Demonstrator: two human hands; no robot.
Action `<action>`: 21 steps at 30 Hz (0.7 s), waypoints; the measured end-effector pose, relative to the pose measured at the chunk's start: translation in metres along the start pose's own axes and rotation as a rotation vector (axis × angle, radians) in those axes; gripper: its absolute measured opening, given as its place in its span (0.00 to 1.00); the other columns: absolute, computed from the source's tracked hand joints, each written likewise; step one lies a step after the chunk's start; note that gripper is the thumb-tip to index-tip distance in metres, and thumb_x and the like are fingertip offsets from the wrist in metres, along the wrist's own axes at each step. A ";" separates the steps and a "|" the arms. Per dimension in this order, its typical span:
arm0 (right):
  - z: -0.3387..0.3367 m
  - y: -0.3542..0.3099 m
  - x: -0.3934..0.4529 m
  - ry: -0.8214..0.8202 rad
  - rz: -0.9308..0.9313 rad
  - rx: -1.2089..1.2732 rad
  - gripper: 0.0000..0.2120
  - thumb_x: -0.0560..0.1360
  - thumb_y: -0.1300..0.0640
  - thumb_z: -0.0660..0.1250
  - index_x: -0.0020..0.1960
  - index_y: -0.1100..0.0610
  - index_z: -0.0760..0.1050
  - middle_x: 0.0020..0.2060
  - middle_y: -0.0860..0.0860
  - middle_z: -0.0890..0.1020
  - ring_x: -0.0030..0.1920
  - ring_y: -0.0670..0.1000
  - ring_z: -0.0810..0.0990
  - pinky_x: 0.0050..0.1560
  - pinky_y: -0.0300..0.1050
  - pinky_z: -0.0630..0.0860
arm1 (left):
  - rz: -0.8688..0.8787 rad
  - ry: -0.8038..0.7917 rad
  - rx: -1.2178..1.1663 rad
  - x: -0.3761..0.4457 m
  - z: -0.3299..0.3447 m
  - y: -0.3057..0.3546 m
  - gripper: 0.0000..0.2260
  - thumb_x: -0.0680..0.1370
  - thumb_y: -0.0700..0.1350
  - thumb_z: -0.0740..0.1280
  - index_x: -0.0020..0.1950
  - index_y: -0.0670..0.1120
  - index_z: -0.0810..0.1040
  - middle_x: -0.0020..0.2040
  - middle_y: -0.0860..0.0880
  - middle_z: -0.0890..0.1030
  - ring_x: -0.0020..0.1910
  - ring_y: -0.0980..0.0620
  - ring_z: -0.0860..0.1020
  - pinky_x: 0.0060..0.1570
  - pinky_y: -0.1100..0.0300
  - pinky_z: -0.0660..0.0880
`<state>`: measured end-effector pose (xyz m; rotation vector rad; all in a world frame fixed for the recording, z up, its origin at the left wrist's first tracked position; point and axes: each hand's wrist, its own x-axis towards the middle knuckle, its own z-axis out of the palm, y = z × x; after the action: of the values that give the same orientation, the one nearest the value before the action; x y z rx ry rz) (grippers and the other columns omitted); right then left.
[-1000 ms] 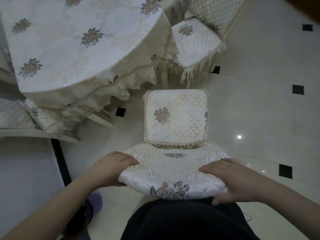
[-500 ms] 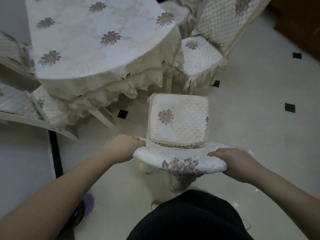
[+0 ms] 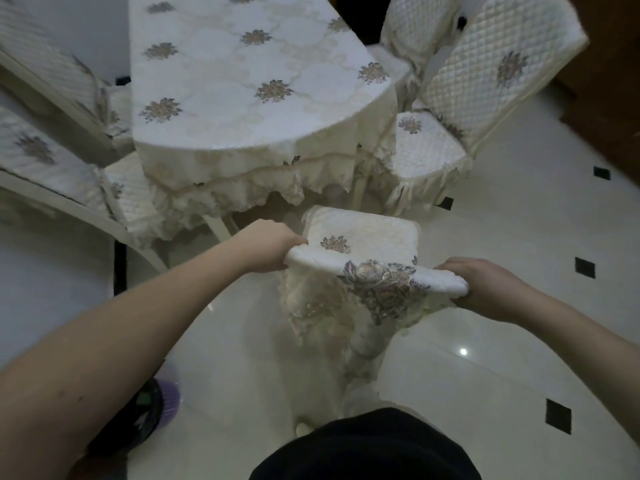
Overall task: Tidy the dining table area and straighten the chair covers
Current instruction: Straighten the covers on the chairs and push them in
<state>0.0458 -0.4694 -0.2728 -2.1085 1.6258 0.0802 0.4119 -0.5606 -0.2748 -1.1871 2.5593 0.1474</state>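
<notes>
A chair stands in front of me with its back toward me. Its quilted cream backrest cover (image 3: 377, 271), with a purple flower motif and a lace fringe hanging down, caps the top of the backrest. My left hand (image 3: 273, 245) grips the cover's left end and my right hand (image 3: 474, 285) grips its right end, fingers curled under the edge. Beyond it lies the chair's quilted seat cushion (image 3: 363, 233) with a small flower. The dining table (image 3: 242, 81) under a cream flowered tablecloth is just past the seat.
Two covered chairs (image 3: 460, 95) stand at the table's right side and two more covered chairs (image 3: 52, 150) at its left. The glossy white floor (image 3: 519, 358) has small black tiles. A purple slipper (image 3: 166, 396) sits on the floor by my left arm.
The chair's backrest top has moved away from my body toward the table with both hands still on the cover, and my view has lifted to show more of the table and chairs.
</notes>
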 end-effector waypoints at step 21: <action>-0.039 -0.059 0.118 -0.031 -0.102 -0.109 0.14 0.70 0.64 0.66 0.48 0.46 0.78 0.46 0.47 0.80 0.44 0.47 0.70 0.31 0.36 0.58 | -0.312 -0.021 -0.048 -0.037 0.028 -0.049 0.13 0.73 0.47 0.63 0.56 0.58 0.77 0.44 0.51 0.81 0.43 0.48 0.78 0.35 0.58 0.72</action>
<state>0.1260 -0.5802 -0.2575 -2.2573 1.5245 0.1700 0.4781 -0.5590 -0.2872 -1.5749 2.3274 0.1486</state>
